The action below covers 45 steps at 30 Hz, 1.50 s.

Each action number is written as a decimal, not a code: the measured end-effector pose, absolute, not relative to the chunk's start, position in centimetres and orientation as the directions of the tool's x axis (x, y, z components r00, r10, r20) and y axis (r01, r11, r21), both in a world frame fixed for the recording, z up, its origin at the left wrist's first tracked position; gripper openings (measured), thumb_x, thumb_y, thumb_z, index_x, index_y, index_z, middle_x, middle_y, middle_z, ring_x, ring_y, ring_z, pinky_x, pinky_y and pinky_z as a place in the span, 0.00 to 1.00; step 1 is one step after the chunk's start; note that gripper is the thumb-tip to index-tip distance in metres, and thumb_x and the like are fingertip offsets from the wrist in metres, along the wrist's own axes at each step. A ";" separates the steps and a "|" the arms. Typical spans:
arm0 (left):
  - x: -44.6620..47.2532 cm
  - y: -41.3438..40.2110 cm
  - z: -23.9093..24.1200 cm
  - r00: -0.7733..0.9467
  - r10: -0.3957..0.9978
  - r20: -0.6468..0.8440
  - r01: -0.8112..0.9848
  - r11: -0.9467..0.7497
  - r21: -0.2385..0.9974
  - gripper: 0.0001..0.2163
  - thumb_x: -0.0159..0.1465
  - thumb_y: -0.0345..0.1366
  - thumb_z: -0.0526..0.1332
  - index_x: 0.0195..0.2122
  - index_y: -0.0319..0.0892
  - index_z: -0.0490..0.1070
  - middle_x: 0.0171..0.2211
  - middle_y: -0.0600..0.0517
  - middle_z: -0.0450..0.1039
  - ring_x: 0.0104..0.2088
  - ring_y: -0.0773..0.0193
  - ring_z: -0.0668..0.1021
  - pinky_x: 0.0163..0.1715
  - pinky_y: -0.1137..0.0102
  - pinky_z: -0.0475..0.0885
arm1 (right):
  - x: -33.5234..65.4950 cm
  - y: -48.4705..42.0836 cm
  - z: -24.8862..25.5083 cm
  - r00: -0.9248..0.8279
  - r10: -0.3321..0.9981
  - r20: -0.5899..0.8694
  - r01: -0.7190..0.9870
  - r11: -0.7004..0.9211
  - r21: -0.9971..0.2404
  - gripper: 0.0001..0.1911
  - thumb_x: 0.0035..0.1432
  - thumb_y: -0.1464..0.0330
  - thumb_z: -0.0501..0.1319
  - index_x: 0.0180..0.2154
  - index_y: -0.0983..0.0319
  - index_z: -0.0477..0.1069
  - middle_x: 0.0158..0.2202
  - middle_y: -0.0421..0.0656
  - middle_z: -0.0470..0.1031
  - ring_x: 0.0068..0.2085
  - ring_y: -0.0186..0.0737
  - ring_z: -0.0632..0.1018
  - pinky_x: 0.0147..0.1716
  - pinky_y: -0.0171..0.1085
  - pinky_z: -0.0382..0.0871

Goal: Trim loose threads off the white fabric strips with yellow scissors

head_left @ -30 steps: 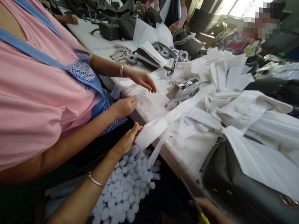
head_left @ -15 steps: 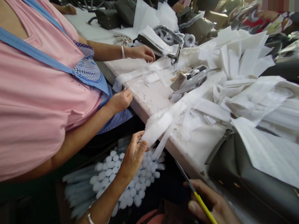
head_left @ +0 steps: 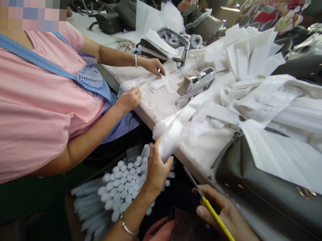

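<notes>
Left hand point(head_left: 157, 170) clamped on rolled white foam strip point(head_left: 169, 137) at table point(head_left: 161, 106) near edge; right hand point(head_left: 221, 210) closed on yellow-handled tool point(head_left: 212, 211). Strip half-rolled, tail loose.

Co-worker in pink top point(head_left: 29, 103) at left, both hands on white strips point(head_left: 152, 82) on the bench point(head_left: 156, 106). Tape dispenser point(head_left: 196, 83) mid-bench, paper pile point(head_left: 250, 64) behind. Grey bag point(head_left: 254, 190) near edge, more bags point(head_left: 120, 17) at far end. Foam rolls point(head_left: 122, 190) bundled below.
</notes>
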<state>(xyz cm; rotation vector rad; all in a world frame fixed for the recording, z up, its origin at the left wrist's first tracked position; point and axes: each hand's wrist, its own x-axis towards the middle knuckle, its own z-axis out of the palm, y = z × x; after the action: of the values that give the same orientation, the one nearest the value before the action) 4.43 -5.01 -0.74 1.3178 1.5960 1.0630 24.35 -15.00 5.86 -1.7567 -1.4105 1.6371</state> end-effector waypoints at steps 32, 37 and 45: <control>3.3 0.1 0.6 0.293 0.839 -0.458 -0.215 0.525 0.824 0.25 0.55 0.58 0.65 0.38 0.39 0.72 0.19 0.58 0.65 0.16 0.73 0.65 0.13 0.76 0.58 | 15.7 -5.2 3.8 0.206 0.853 -0.480 -0.388 -0.380 -0.840 0.36 0.43 0.56 0.75 0.50 0.61 0.65 0.32 0.40 0.78 0.30 0.42 0.81 0.22 0.33 0.75; 4.3 0.8 1.0 0.304 0.830 -0.468 -0.329 0.553 0.766 0.23 0.52 0.53 0.70 0.37 0.36 0.74 0.26 0.51 0.75 0.25 0.67 0.75 0.24 0.76 0.70 | 18.9 -5.4 4.8 0.187 0.852 -0.490 -0.184 -0.459 -0.869 0.38 0.43 0.50 0.73 0.51 0.61 0.65 0.29 0.40 0.76 0.27 0.42 0.79 0.19 0.34 0.72; 1.9 2.1 1.4 0.376 0.748 -0.546 -0.360 0.662 0.658 0.14 0.63 0.41 0.65 0.43 0.35 0.70 0.35 0.41 0.80 0.29 0.59 0.82 0.22 0.73 0.76 | 21.0 -5.5 6.5 0.283 0.876 -0.391 0.461 -0.482 -0.745 0.30 0.56 0.45 0.60 0.52 0.58 0.68 0.23 0.38 0.74 0.22 0.41 0.75 0.21 0.35 0.66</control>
<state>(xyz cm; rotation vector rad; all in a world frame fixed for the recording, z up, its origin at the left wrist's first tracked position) 1.88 2.08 1.44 0.4753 0.9394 0.7436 20.97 -5.46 6.55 -2.0608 -1.1955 1.1012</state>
